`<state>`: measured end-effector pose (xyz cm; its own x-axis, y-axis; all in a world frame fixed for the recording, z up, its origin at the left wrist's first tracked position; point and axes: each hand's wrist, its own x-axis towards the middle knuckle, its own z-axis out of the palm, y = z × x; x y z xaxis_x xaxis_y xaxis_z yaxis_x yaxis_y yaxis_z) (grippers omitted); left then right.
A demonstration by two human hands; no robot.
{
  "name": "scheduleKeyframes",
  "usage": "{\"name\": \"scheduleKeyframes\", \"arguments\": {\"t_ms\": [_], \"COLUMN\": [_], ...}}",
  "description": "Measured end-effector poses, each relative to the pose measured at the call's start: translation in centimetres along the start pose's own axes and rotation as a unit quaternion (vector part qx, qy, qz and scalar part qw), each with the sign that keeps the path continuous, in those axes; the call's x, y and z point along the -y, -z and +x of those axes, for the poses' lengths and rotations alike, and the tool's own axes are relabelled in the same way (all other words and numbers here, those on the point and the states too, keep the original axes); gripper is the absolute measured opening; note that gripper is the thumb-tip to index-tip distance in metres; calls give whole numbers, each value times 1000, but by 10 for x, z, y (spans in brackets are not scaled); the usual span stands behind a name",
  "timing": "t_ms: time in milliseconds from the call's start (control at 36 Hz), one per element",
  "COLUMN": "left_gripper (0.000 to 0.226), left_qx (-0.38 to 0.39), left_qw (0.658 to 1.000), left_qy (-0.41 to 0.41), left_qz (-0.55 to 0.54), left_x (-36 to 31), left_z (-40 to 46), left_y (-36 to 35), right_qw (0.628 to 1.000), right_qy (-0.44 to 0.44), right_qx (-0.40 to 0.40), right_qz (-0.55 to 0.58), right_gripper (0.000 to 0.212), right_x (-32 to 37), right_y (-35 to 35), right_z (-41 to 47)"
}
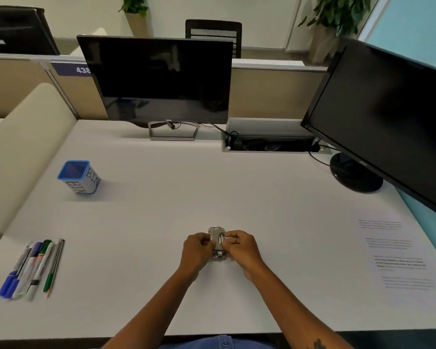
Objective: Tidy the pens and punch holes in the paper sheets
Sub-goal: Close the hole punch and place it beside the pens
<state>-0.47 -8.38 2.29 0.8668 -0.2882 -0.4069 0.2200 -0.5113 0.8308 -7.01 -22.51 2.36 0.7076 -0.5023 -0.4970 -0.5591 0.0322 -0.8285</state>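
A small metal hole punch (217,239) sits at the middle of the white desk (161,222), gripped from both sides. My left hand (196,249) holds its left side and my right hand (241,245) holds its right side, fingers curled on it. Several pens and markers (33,268), blue, white, green and grey, lie side by side near the front left edge. A blue mesh pen holder (78,176) labelled BIN stands at the left, farther back. Printed paper sheets (398,255) lie flat at the right.
Two dark monitors stand at the back, one in the centre (159,79) and one at the right (388,117) with a round base (355,172). A cable tray (269,137) lies open between them. A beige partition (23,152) borders the left side.
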Motion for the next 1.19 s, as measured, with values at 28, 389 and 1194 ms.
{"name": "scheduleKeyframes", "arguments": {"t_ms": [28, 389, 1194], "left_gripper": [12, 20, 25], "left_qx": [0, -36, -170], "left_qw": [1000, 997, 983], "left_qy": [-5, -64, 16], "left_qz": [0, 31, 72], "left_x": [0, 3, 128], "left_z": [0, 0, -26], "left_y": [1, 50, 253], "right_qw": [1000, 998, 978], "right_qy": [4, 41, 27], "right_qx": [-1, 18, 206], "right_qz": [1, 39, 18], "right_gripper": [22, 20, 23], "right_x": [0, 18, 42], "right_y": [-1, -40, -271], "right_z": [-1, -10, -72]}}
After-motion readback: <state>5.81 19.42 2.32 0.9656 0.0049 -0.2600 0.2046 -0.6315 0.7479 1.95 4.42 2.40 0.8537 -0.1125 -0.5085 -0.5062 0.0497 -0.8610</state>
